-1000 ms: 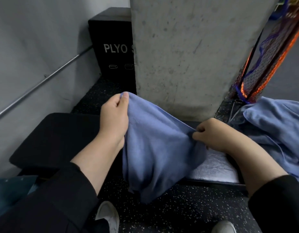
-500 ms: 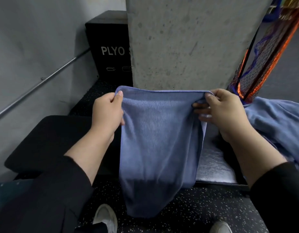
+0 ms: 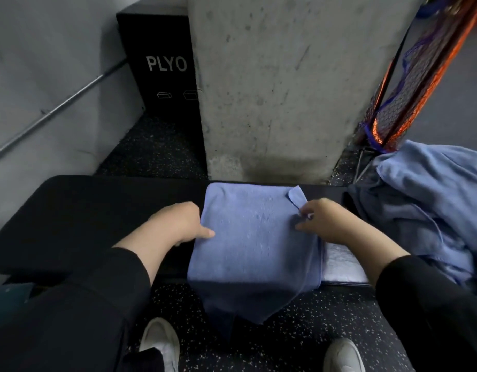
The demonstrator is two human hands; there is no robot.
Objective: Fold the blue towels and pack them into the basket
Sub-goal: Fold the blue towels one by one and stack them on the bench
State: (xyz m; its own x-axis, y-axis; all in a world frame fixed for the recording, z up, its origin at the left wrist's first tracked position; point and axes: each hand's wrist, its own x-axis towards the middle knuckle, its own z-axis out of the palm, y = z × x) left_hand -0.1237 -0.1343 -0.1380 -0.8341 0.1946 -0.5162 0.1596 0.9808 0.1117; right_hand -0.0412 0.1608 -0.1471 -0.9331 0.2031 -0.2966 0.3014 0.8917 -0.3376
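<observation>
Blue towel [image 3: 255, 237] lies flat on the black bench [image 3: 79, 210], near end draping over the edge. Left hand [image 3: 178, 224] pinches its left edge, thumb on top. Right hand [image 3: 326, 221] pinches the right edge below a turned-over corner. Right of that grip: heap of blue towels [image 3: 430, 210]. No basket identifiable. Black box [image 3: 162, 65] beyond the left grip reads "PLYO".

Pile of blue towels [image 3: 430, 210], right side: cut off by the right edge; count unclear. Net bag [image 3: 409, 84], upper right: runs past the top edge. Black box [image 3: 162, 68], upper left: lettering partly hidden behind the concrete pillar [image 3: 285, 89]. Left hand [image 3: 175, 224]: fingers hidden under the towel [image 3: 256, 242] edge. Shoes [image 3: 162, 342], bottom: cropped.
</observation>
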